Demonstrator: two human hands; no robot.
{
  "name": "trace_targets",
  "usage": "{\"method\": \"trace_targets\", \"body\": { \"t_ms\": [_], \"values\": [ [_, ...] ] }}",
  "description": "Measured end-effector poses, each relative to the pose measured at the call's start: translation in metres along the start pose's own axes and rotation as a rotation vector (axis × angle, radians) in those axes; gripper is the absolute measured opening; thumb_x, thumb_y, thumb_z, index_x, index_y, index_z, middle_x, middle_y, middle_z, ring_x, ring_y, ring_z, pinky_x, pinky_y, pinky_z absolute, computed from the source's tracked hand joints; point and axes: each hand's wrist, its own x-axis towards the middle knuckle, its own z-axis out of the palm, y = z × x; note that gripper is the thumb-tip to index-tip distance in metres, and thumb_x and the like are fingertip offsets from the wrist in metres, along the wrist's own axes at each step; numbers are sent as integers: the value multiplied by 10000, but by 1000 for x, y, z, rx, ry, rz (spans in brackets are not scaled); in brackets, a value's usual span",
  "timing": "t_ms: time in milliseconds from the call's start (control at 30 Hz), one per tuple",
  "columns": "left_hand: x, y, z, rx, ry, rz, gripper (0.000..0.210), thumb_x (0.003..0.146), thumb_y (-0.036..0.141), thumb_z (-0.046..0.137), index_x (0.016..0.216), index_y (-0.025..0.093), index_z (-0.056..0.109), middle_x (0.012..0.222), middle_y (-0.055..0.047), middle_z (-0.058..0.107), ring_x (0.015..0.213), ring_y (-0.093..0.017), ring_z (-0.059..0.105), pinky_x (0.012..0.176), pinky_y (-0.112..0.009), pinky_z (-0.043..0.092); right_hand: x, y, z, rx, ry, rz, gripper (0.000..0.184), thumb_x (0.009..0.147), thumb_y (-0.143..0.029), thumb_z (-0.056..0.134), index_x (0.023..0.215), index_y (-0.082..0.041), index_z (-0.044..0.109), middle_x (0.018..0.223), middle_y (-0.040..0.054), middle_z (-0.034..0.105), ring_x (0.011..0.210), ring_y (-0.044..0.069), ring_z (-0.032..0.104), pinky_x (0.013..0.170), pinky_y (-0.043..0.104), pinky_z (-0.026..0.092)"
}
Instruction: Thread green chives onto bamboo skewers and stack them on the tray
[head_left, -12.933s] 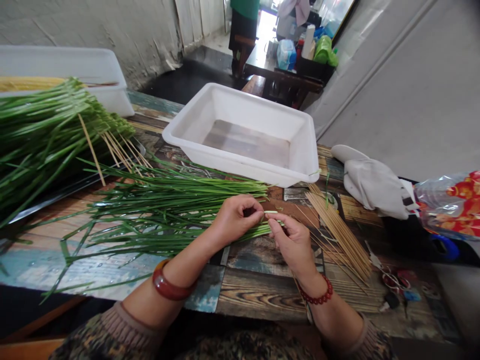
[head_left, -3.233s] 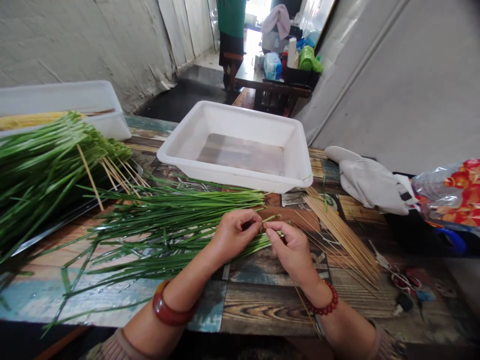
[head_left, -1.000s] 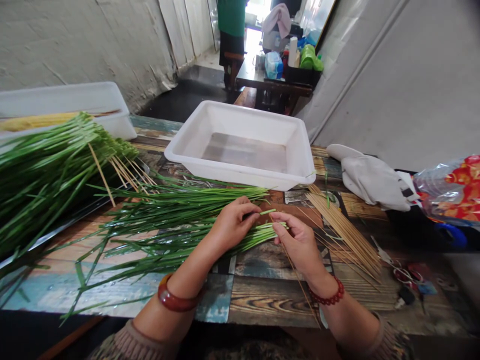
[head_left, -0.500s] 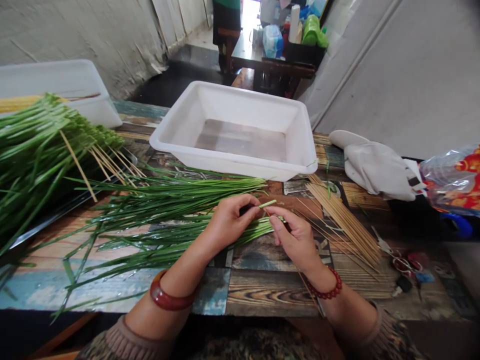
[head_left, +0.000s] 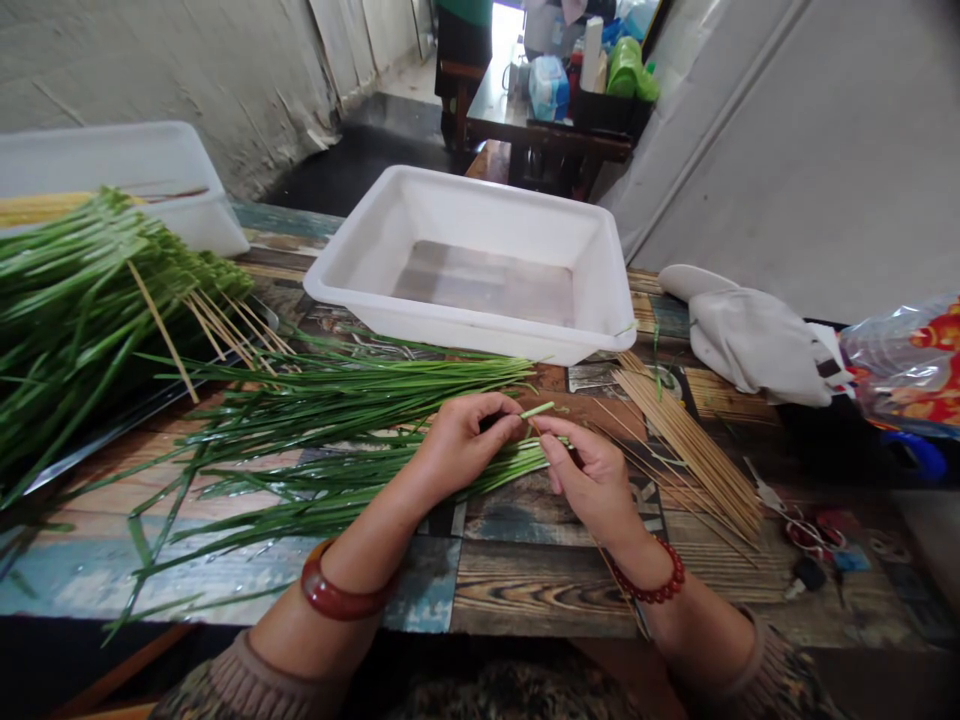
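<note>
Nearest, the right hand (head_left: 596,490) pinches a thin tan wooden skewer (head_left: 616,582), its tip apparently meeting the slender pale-green stalk (head_left: 538,410) pinched in the left hand (head_left: 466,440); poor aim could split it or prick that hand. Farther, long dark-green stalks (head_left: 420,385) lie near the white rectangular plastic tub (head_left: 487,318).
</note>
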Motion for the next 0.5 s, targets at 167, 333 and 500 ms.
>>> {"method": "trace_targets", "body": {
  "t_ms": [167, 333, 500],
  "values": [
    [0, 1, -1, 9, -10, -24, 171, 870, 213, 552, 812, 140, 696, 738, -11, 699, 689, -123, 602, 650, -206, 436, 0, -1, 0, -3, -6, 5, 306, 915, -324, 552, 1124, -166, 710, 561, -32, 582, 404, 85, 498, 426, 212, 421],
    [0, 1, 0, 14, -7, -7, 169, 867, 206, 554, 810, 137, 697, 743, -15, 702, 693, -126, 609, 662, -209, 444, 1, 1, -1, -55, 6, -6, 314, 910, -333, 553, 1119, -167, 718, 512, -37, 558, 406, 102, 494, 431, 225, 427],
    [0, 0, 1, 29, 13, 29, 156, 868, 197, 562, 811, 142, 697, 766, -20, 707, 715, -132, 621, 680, -217, 449, 1, 2, -2, -84, 4, -18, 300, 910, -330, 550, 1103, -178, 722, 526, -23, 583, 475, 130, 563, 449, 228, 444]
  ]
}}
